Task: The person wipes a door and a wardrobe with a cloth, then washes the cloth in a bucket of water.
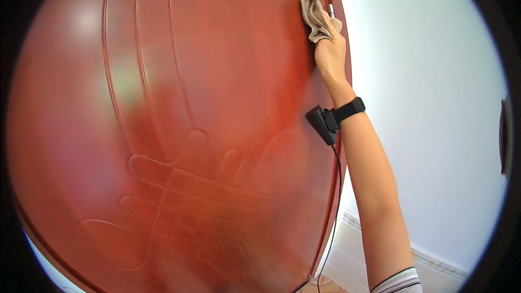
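Observation:
My right hand (332,50) reaches up along the right edge of a glossy reddish-brown door (244,81). Its fingers are closed round a crumpled beige-grey cloth (315,15), which lies against the door near the top. Just beside the cloth, a small silver metal hinge (331,10) shows at the door's edge. The cloth hides most of my fingertips. Raised curved lines and a geometric pattern run over the door's face. My left hand is out of sight.
A red-brown frame (347,54) borders the door, with a pale wall (429,103) to its right. A black strap (350,110) with a dark device (324,125) sits on my right wrist, its cable (337,184) hanging down. A patterned tile border (434,260) runs low along the wall.

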The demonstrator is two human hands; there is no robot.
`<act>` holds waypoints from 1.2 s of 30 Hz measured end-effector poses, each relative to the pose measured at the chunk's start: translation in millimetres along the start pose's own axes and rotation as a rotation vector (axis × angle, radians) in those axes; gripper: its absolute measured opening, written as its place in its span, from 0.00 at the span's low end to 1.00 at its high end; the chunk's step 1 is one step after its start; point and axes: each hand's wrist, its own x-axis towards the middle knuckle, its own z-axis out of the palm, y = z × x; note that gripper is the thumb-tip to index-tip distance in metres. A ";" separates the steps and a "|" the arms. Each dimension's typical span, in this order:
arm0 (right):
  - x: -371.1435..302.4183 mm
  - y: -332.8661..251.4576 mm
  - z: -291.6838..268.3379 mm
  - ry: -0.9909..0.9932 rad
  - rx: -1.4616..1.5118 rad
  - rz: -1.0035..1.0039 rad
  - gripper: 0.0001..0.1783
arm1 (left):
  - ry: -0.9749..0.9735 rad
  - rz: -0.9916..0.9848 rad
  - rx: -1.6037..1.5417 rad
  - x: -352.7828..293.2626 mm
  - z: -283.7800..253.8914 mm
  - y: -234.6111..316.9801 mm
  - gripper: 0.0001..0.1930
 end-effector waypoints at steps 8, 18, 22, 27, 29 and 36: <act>16.8 -25.1 10.2 0.123 -0.182 0.113 0.24 | -0.034 -0.054 -0.007 -0.6 -12.3 9.6 0.70; 12.5 22.4 -15.8 0.072 -0.272 0.129 0.24 | -0.050 -0.012 -0.036 -12.0 37.6 44.1 0.70; 8.8 18.4 -5.3 -0.038 -0.044 -0.195 0.28 | -0.137 -0.002 0.002 -1.1 39.7 50.7 0.70; 8.5 -10.8 14.2 -0.114 0.012 -0.436 0.28 | -0.128 -0.031 -0.050 -4.2 44.2 63.3 0.69; -3.3 -20.4 16.8 -0.019 -0.168 -0.049 0.28 | -0.062 0.014 0.048 -9.5 53.0 52.9 0.69; 15.8 25.6 -17.1 0.175 -0.473 0.303 0.24 | 0.022 0.076 0.178 11.8 23.2 77.0 0.68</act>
